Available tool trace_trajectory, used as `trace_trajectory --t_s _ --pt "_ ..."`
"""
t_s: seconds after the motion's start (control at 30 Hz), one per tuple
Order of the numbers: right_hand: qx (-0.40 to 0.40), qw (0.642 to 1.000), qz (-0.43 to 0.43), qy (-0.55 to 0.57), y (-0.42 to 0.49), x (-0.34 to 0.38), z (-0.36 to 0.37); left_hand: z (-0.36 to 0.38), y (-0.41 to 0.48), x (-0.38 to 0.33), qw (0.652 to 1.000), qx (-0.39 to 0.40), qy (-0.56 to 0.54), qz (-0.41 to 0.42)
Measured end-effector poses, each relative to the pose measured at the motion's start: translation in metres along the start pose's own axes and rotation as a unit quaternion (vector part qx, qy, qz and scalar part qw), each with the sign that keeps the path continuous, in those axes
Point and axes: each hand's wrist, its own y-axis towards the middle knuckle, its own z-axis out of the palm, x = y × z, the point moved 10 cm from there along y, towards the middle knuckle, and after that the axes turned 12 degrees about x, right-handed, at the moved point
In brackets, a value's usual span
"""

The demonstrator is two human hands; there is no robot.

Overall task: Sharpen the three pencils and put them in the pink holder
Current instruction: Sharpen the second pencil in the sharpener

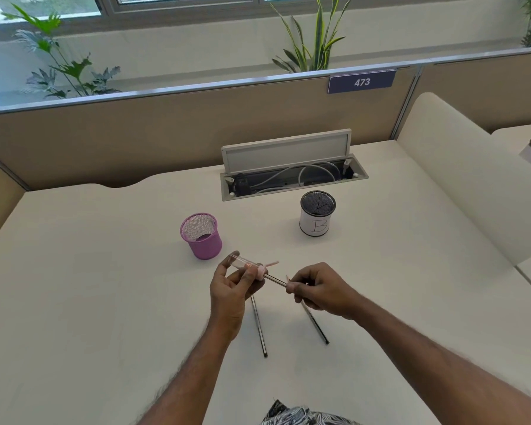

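- Pink wire-mesh holder (206, 246) stands upright on the cream table (105, 271), just beyond the hands; no pencil shows in it.
- Left hand (230, 289) grips a clear plastic tube sharpener with a pink cap (242, 262), fingers curled round its body.
- Right hand (316, 286) pinches a slim dark pencil (275, 280), whose tip sits in the sharpener's cap end.
- Second pencil (259, 326) and third pencil (316, 328) lie on the table beneath the hands, apart from each other.
- Step in hand, as judged: sharpening the first of three.
- Next move calls for twisting the pencil against a steadied sharpener, withdrawing it straight, then dropping it into the holder.
- Readable writing: hand-drawn "B" on the white paper wrap of a black mesh cup (317, 216); "473" on a purple partition sign (361, 82).
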Motion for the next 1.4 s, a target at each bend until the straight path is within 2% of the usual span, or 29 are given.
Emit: trace_trajectory --t_s 0.1,0.17,0.2,0.27,0.33,0.43,0.53,0.67,0.83,0.97,1.1,1.17,1.23,1.3,1.4 --pt "-0.031 0.994 -0.021 -0.103 -0.002 0.013 -0.003 -0.004 0.000 -0.002 0.999 -0.037 0.033 -0.001" --pt "-0.074 0.976 -0.073 -0.194 -0.004 0.028 -0.006 -0.007 -0.002 -0.001 0.997 -0.063 0.049 -0.005" --pt "-0.093 0.955 -0.103 -0.261 -0.006 0.036 -0.004 -0.009 -0.002 0.000 0.996 -0.073 0.055 -0.007" --pt "-0.130 0.892 -0.149 -0.405 -0.012 0.048 0.003 -0.010 -0.004 0.003 0.994 -0.089 0.061 -0.011" --pt "-0.167 0.838 -0.172 -0.490 -0.018 0.052 0.008 -0.014 -0.005 0.007 0.993 -0.104 0.053 -0.017" --pt "-0.194 0.807 -0.188 -0.526 -0.020 0.054 0.014 -0.016 -0.007 0.014 0.992 -0.124 0.024 -0.027" --pt "-0.194 0.816 -0.186 -0.512 -0.018 0.051 0.016 -0.015 -0.010 0.019 0.990 -0.139 0.003 -0.033" --pt "-0.164 0.847 -0.177 -0.474 -0.015 0.047 0.016 -0.016 -0.010 0.020 0.991 -0.133 0.016 -0.031" --pt "-0.125 0.866 -0.162 -0.457 -0.011 0.045 0.014 -0.014 -0.009 0.019 0.993 -0.107 0.027 -0.029" --pt "-0.094 0.898 -0.136 -0.408 -0.007 0.042 0.010 -0.007 -0.007 0.019 0.998 -0.065 0.006 -0.024" --pt "-0.033 0.978 -0.044 -0.199 -0.002 0.023 -0.003 0.005 -0.005 0.016 1.000 -0.009 -0.018 -0.020" --pt "0.005 0.996 -0.004 -0.094 -0.002 0.011 -0.003 0.008 -0.005 0.015 0.999 0.014 -0.022 -0.024" --pt "0.024 0.999 0.009 -0.042 -0.002 0.006 -0.001 0.009 -0.005 0.012 0.999 0.019 -0.020 -0.024" --pt "0.011 0.997 0.000 -0.073 -0.001 0.008 -0.003 0.008 -0.005 0.008 1.000 0.006 -0.008 -0.016" --pt "-0.047 0.978 -0.034 -0.199 -0.003 0.018 -0.008 0.004 -0.007 0.007 0.999 -0.028 0.014 -0.012"
